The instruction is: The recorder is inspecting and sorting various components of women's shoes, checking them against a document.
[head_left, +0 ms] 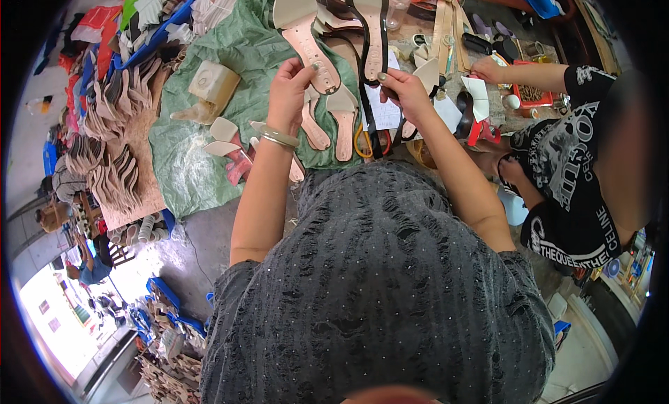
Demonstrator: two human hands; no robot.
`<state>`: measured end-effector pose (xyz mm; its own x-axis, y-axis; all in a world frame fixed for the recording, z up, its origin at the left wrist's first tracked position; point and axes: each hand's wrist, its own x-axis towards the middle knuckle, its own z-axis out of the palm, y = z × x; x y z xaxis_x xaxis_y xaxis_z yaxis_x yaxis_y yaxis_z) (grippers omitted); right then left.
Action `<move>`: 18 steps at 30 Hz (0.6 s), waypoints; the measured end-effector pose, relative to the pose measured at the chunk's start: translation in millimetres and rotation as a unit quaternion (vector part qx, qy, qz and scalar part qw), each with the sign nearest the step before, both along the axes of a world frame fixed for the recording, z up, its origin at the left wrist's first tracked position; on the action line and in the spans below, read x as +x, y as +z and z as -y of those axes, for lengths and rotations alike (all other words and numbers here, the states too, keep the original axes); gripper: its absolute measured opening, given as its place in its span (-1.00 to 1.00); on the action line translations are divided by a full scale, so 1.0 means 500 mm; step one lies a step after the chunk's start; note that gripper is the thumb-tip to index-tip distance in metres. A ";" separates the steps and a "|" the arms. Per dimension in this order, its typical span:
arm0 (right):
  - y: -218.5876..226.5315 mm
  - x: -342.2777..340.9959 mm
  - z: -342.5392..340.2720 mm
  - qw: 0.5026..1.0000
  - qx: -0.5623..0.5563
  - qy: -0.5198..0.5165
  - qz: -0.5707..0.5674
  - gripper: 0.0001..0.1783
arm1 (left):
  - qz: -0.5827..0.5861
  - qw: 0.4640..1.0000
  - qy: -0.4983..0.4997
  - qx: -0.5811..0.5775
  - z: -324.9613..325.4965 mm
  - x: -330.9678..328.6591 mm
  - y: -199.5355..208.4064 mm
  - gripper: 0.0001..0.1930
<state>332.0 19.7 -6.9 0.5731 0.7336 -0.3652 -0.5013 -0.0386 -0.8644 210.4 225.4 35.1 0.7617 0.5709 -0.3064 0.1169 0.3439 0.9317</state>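
My left hand (287, 96), a bangle on its wrist, pinches the narrow end of a shoe insole (311, 47) with a pink-beige underside and a cream wide end. Beside it, my right hand (410, 97) grips the lower end of a second insole (376, 40), edged with a black strip. Both are held up side by side over the table, wide ends away from me. Under my hands lie more loose insoles (343, 133) and a dangling black strap (364, 115). A sheet of paper (382, 116) with writing rests just below my right hand.
Green sheeting (180, 132) covers the table's left part, with a cloudy plastic container (214, 82) on it. Stacked insoles (115, 177) stand on a board farther left. At right a co-worker in black (568, 167) reaches over the table, near a red tray (550, 99).
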 end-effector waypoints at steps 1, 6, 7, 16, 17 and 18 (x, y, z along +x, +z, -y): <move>-0.001 -0.001 -0.001 1.000 -0.001 -0.002 -0.001 -0.78 | 0.003 1.000 -0.011 0.002 0.003 0.002 -0.004 -0.84; 0.006 0.002 0.004 1.000 0.007 -0.006 -0.008 -0.76 | 0.018 1.000 -0.018 -0.005 0.033 0.017 -0.010 -0.87; -0.007 0.004 0.005 1.000 0.022 -0.012 -0.001 -0.76 | 0.016 1.000 -0.016 0.004 0.037 0.020 -0.008 -0.88; 0.008 -0.001 -0.007 0.999 0.022 -0.026 -0.025 -0.77 | 0.016 1.000 -0.011 0.000 0.050 0.045 -0.012 -0.87; 0.006 -0.001 -0.008 0.999 0.028 -0.028 -0.028 -0.77 | 0.016 1.000 -0.012 0.002 0.049 0.046 -0.014 -0.87; 0.006 0.000 -0.007 0.999 0.030 -0.027 -0.026 -0.77 | 0.018 1.000 -0.011 0.004 0.048 0.046 -0.018 -0.87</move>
<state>332.1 23.3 -3.8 0.5931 0.7237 -0.3528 -0.5463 0.0398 -0.8367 233.6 201.3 26.1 0.7849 0.5556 -0.2743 0.0906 0.3349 0.9379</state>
